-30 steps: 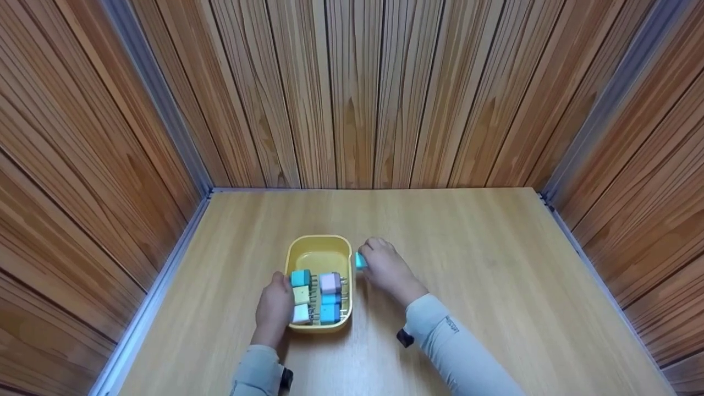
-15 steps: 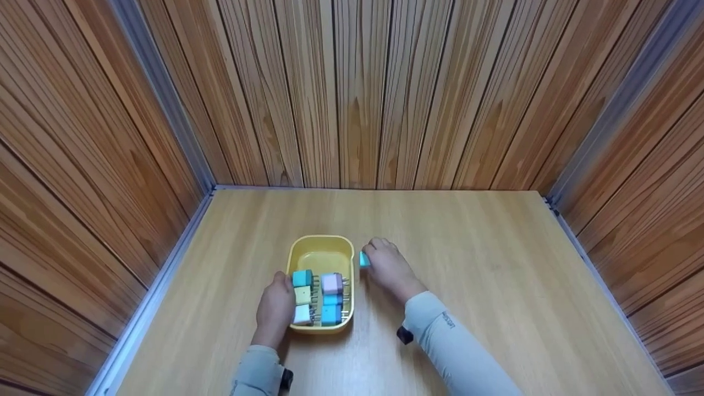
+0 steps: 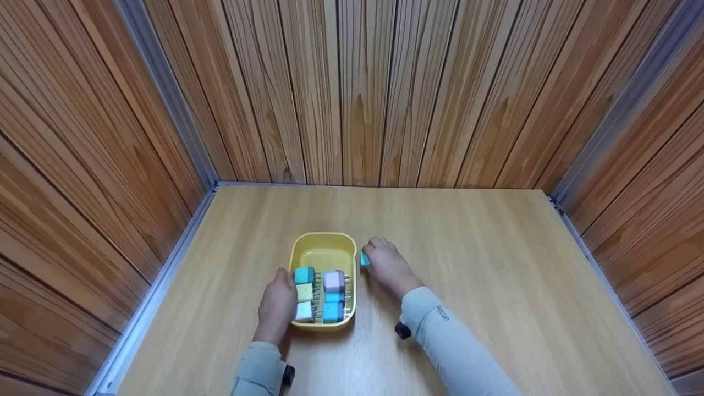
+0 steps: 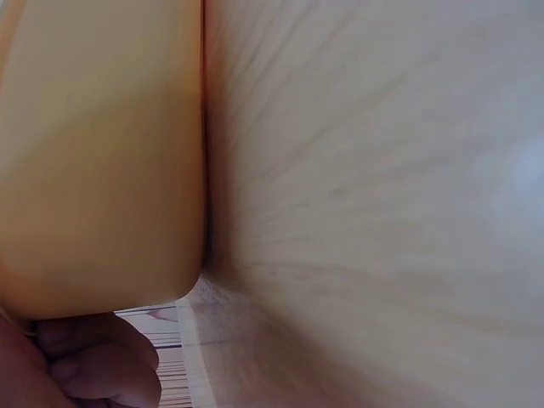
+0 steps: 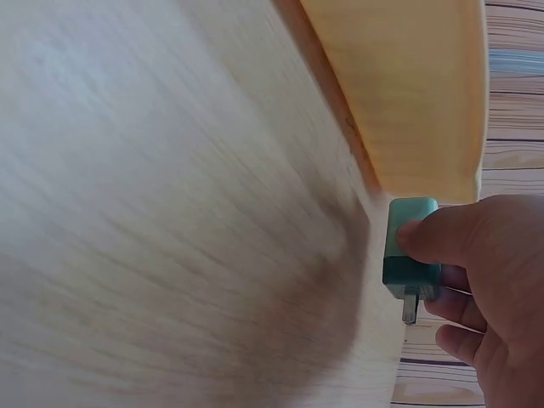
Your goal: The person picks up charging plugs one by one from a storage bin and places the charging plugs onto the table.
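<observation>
A yellow plastic bin (image 3: 324,254) stands on the table, with several plug adapters in two columns in its nearer part. My left hand (image 3: 276,302) grips the bin's left side, its thumb at the rim; in the left wrist view, curled fingers (image 4: 110,370) show by the bin's wall. Just outside the right wall, my right hand (image 3: 389,268) pinches a green plug adapter (image 5: 411,270) between thumb and fingers. Its metal prong (image 5: 410,308) points away from the bin in the right wrist view, where the adapter appears close to the bin's corner.
Inside the bin, the left column has a teal adapter (image 3: 304,274), a yellow one (image 3: 304,292) and a white one (image 3: 303,311). The right column has a lilac adapter (image 3: 333,280) and blue ones (image 3: 333,312). Wooden walls (image 3: 363,93) enclose the table (image 3: 484,247).
The head view has shifted slightly. Both hands keep their holds on the bin and the green plug adapter, in almost the same places.
</observation>
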`<state>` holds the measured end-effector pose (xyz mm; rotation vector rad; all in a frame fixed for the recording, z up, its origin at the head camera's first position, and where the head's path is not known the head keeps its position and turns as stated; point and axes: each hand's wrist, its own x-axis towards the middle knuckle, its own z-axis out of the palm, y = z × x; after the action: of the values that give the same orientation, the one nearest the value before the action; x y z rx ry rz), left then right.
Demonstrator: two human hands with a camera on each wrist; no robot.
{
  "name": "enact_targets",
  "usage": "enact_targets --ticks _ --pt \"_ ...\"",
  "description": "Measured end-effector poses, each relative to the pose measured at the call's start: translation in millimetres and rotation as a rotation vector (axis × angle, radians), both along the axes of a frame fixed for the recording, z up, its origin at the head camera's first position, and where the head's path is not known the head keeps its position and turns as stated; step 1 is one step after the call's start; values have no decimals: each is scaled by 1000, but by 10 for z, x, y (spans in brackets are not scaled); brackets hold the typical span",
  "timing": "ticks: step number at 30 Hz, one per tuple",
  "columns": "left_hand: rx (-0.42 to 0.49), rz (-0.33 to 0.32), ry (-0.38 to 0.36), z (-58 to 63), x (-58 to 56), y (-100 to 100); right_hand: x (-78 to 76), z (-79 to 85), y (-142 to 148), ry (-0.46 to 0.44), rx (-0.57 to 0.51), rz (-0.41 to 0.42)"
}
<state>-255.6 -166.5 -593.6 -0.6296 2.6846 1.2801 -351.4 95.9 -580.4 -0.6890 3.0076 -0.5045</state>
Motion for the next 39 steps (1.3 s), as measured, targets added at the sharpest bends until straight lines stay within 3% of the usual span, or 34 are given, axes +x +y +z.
enact_targets --ticks 2,9,12,17,31,39 --pt "10 0 3 0 1 8 4 -16 6 -20 -16 -12" --pt "-59 -10 38 -26 3 15 8 -54 20 40 25 28" --pt "-63 -9 27 -29 -2 11 9 -72 17 16 15 5" --pt "-56 -5 23 -23 -6 -11 4 -107 1 -35 -11 -16" --pt "16 12 -14 21 -11 23 -25 -147 -2 -56 0 -48" --pt "-107 -16 37 -1 -20 11 -30 -169 -28 -26 49 -35"
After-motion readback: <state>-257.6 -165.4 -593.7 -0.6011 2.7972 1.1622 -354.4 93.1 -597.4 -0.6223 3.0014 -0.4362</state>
